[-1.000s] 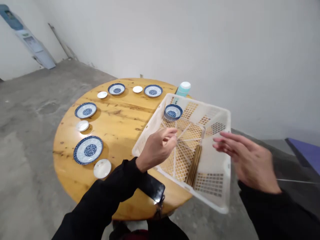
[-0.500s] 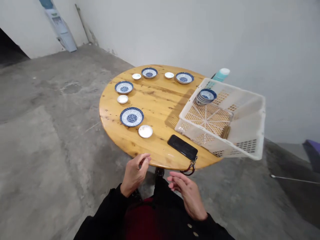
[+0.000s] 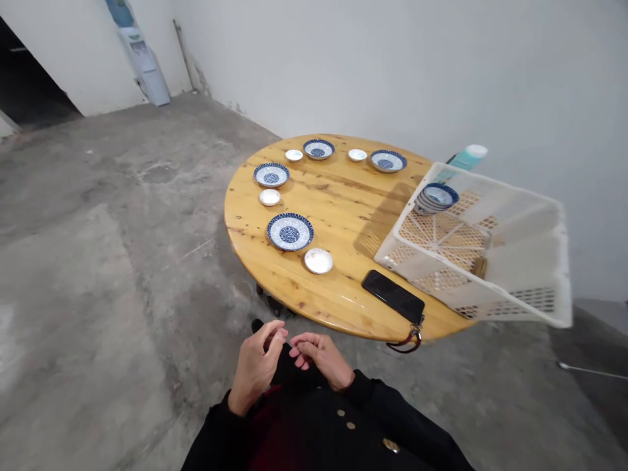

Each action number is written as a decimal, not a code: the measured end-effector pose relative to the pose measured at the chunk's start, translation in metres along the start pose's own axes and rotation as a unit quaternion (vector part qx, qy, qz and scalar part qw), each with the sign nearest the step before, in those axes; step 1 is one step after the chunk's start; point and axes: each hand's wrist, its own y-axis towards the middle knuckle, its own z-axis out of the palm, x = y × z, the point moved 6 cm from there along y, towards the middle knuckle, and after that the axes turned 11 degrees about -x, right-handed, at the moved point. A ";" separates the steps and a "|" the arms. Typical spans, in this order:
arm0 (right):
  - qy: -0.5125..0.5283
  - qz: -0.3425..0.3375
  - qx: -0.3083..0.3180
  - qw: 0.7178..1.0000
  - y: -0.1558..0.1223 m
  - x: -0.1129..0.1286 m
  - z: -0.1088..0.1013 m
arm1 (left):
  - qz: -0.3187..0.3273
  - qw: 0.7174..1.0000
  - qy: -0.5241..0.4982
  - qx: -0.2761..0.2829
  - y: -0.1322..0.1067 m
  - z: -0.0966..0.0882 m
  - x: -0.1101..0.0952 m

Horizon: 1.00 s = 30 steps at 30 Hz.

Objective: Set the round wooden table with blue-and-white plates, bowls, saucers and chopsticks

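My left hand (image 3: 259, 363) hovers just off the near edge of the round wooden table (image 3: 343, 226), fingers loosely curled, thumb apart, nothing in it. Close by on its right, my right hand (image 3: 321, 356) is half open and holds nothing; the fingertips of the two hands almost meet. Nearest to them on the table are a small white dish (image 3: 318, 261) and a blue-patterned plate (image 3: 290, 232). To the right lies a black phone (image 3: 393, 296) with a strap (image 3: 411, 340) hanging over the edge.
Farther round the rim sit several more blue-patterned plates (image 3: 271, 174) and small white dishes (image 3: 269, 197). On the right, a white plastic crate (image 3: 527, 232) holds stacked blue-rimmed bowls (image 3: 438, 197) and a brown bundle (image 3: 479, 267). Behind it stands a turquoise container (image 3: 470, 157). A water dispenser (image 3: 147, 65) stands far left.
My right hand has moved left, close to my left hand. The view has turned left, so the table and crate appear farther right. The dishes keep their places on the table.
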 end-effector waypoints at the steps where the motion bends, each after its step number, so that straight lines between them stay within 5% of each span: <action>1: -0.002 0.007 0.003 1.000 0.009 0.000 0.008 | 0.000 1.000 0.003 0.001 0.008 -0.006 0.003; 7: -0.001 0.042 0.001 0.999 0.079 0.019 0.056 | 0.020 0.999 0.031 0.003 0.085 -0.046 0.009; 16: 0.049 0.043 -0.032 0.997 0.170 0.094 0.133 | 0.012 0.997 0.069 0.027 0.199 -0.110 0.010; 23: 0.042 0.009 0.013 0.999 0.214 0.140 0.198 | 0.002 0.995 0.056 0.079 0.263 -0.131 0.009; 30: 0.101 -0.001 -0.075 0.992 0.260 0.158 0.231 | 0.046 0.985 0.068 0.152 0.348 -0.159 0.017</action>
